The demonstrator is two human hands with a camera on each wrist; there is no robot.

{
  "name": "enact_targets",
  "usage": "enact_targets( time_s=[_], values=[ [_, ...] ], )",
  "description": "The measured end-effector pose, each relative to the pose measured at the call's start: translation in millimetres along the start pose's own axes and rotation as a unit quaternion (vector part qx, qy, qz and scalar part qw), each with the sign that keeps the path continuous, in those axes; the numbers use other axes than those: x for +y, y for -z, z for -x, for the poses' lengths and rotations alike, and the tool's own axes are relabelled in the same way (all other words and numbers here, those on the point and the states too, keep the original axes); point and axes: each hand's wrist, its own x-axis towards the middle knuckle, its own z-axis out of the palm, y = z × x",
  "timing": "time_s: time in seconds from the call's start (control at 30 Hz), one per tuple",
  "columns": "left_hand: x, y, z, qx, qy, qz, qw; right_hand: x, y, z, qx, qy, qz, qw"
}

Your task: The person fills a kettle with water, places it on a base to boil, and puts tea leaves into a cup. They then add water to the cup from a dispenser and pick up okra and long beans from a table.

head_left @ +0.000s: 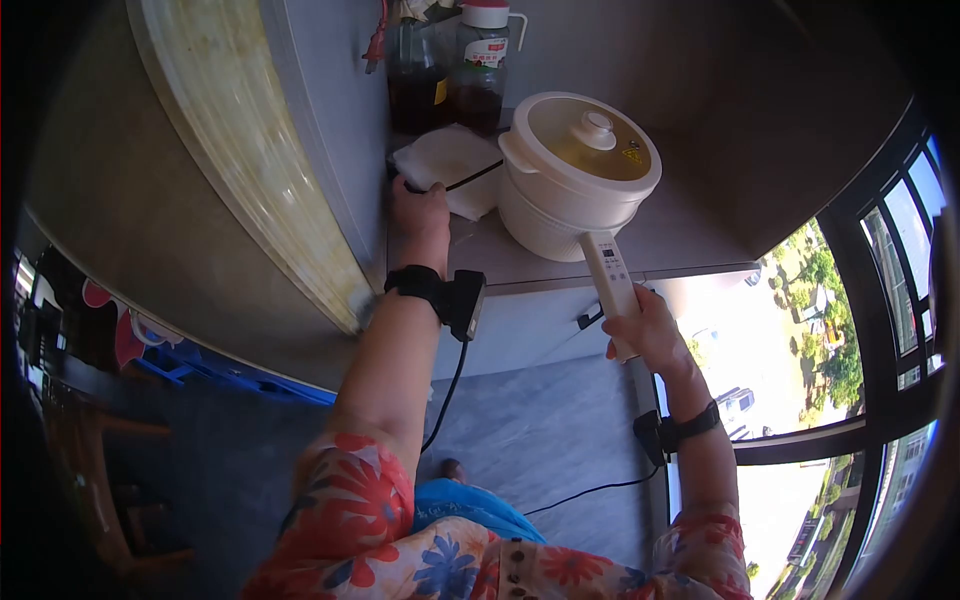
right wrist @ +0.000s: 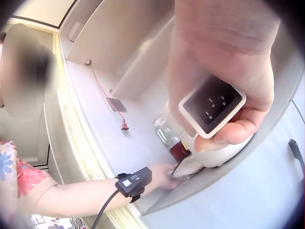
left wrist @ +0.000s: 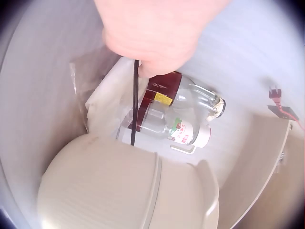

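A cream electric pot (head_left: 545,225) with a lid (head_left: 560,130) stands on the shelf. My right hand (head_left: 650,328) grips its long handle (head_left: 604,262), which has a small display and buttons. In the right wrist view the fingers wrap round the handle's end (right wrist: 212,131). Left of the pot, my left hand (head_left: 421,212) pinches a black cord (head_left: 474,177) that runs toward the pot's side. The left wrist view shows the cord (left wrist: 135,105) stretched straight from the fingers down behind the pot (left wrist: 105,176). A crumpled white sheet or bag (head_left: 450,150) lies under the cord.
Two glass jars of dark red liquid stand behind, one (head_left: 483,80) with a handle and label. A red plug (right wrist: 125,125) hangs on the cabinet wall. The shelf edge (head_left: 520,286) runs in front, above a cabinet door. A window (head_left: 800,330) is on the right.
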Motion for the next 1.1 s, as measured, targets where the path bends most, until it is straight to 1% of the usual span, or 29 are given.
enact_targets(
  time_s=[0.03, 0.07, 0.1, 0.17, 0.2, 0.23, 0.3, 0.33, 0.37, 0.4, 0.43, 0.47, 0.5, 0.53, 0.57, 0.6, 0.63, 0.67, 0.7, 0.73, 0.77, 0.83, 0.87, 0.9, 0.93, 0.97, 1.0, 1.03, 1.1],
  values=[
    [0.2, 1.0, 0.8, -0.036, -0.02, -0.017, 0.999, 1.9, -1.3, -8.9, -0.005, 0.002, 0.002, 1.0],
    [5.4, 3.0, 10.1, -0.014, -0.05, -0.004, 0.999, 4.3, -2.5, -16.8, -0.018, 0.012, -0.015, 1.0],
    [10.1, 6.9, 18.9, -0.008, -0.049, -0.004, 0.999, 4.7, -3.0, -23.2, -0.031, 0.022, -0.032, 0.999],
    [23.6, 19.2, 37.0, -0.055, -0.08, -0.083, 0.992, 0.2, -3.1, -33.3, -0.033, 0.022, -0.014, 0.999],
    [16.3, 20.0, 38.9, -0.056, -0.143, -0.097, 0.983, -1.9, -3.7, -37.8, -0.029, 0.021, 0.001, 0.999],
    [18.5, 24.5, 48.5, -0.052, -0.143, -0.098, 0.984, -2.4, -4.0, -40.8, -0.033, 0.023, 0.002, 0.999],
    [26.3, 35.5, 74.1, -0.147, -0.063, 0.056, 0.986, -1.7, -4.0, -44.3, -0.02, 0.02, -0.006, 1.0],
    [22.6, 39.7, 82.5, -0.144, -0.064, 0.055, 0.986, -2.0, -3.6, -45.1, -0.023, 0.022, -0.006, 0.999],
    [18.0, 44.4, 90.3, -0.165, -0.149, -0.009, 0.975, -2.7, -3.2, -45.8, -0.024, 0.02, -0.006, 0.999],
    [13.0, 51.1, 96.4, -0.183, -0.233, -0.075, 0.952, -3.1, -3.0, -46.6, -0.025, 0.019, -0.007, 0.999],
    [17.2, 64.9, 105.3, -0.179, -0.235, -0.077, 0.952, -1.9, -3.2, -47.6, -0.029, 0.022, -0.009, 0.999],
    [28.3, 83.4, 117.8, -0.281, -0.161, -0.051, 0.945, 0.7, -3.0, -48.4, -0.032, 0.021, -0.011, 0.999],
    [35.9, 100.6, 128.7, -0.378, -0.084, -0.025, 0.922, 2.8, -2.6, -48.4, -0.035, 0.02, -0.014, 0.999],
    [35.5, 117.4, 133.1, -0.433, -0.085, -0.023, 0.897, 4.4, -2.3, -47.7, -0.04, 0.022, -0.016, 0.999],
    [32.8, 137.5, 135.1, -0.487, -0.085, -0.022, 0.869, 6.5, -2.3, -45.2, -0.034, 0.04, -0.054, 0.997],
    [29.7, 159.1, 137.8, -0.524, -0.062, -0.037, 0.849, 8.6, -2.7, -42.3, -0.03, 0.057, -0.092, 0.994],
    [24.7, 180.9, 139.5, -0.556, -0.037, -0.051, 0.829, 10.1, -1.9, -35.7, -0.006, 0.07, -0.116, 0.991],
    [17.1, 203.4, 140.3, -0.541, -0.032, -0.054, 0.839, 10.8, -1.6, -26.6, 0.011, 0.082, -0.139, 0.987],
    [10.1, 228.7, 141.6, -0.56, -0.02, -0.094, 0.823, 10.5, -1.4, -19.4, 0.034, 0.084, -0.147, 0.985],
    [3.4, 255.6, 143.0, -0.572, -0.004, -0.133, 0.809, 36.2, 6.4, -22.5, 0.068, 0.104, -0.152, 0.981],
    [-6.4, 280.9, 143.3, -0.541, 0.011, -0.134, 0.83, 46.0, 3.6, -13.7, 0.103, 0.098, -0.151, 0.978],
    [-36.1, 334.7, 144.9, -0.522, 0.041, -0.221, 0.823, 93.2, 10.0, -9.9, 0.13, -0.051, -0.249, 0.958],
    [-50.7, 363.4, 148.8, -0.486, 0.053, -0.227, 0.842, 110.5, -2.0, 0.9, 0.163, -0.102, -0.264, 0.945],
    [-61.8, 392.0, 151.1, -0.449, 0.07, -0.225, 0.862, 142.1, -10.1, 1.0, 0.157, -0.16, -0.242, 0.944],
    [-72.9, 421.1, 157.6, -0.419, 0.095, -0.24, 0.871, 167.5, -25.1, 13.3, 0.113, -0.193, -0.209, 0.952],
    [-83.9, 447.3, 163.4, -0.395, 0.117, -0.256, 0.874, 180.6, -45.5, 27.1, 0.086, -0.23, -0.203, 0.948],
    [-99.9, 472.0, 171.2, -0.374, 0.127, -0.254, 0.883, 217.3, -58.7, 33.2, 0.0, -0.231, -0.198, 0.952],
    [-116.8, 496.4, 180.4, -0.345, 0.15, -0.232, 0.897, 208.2, -96.0, 56.5, -0.017, -0.284, -0.2, 0.938],
    [-129.0, 537.4, 197.1, -0.295, 0.177, -0.206, 0.916, 191.7, -168.6, 88.9, -0.086, -0.329, -0.142, 0.93]
  ],
)
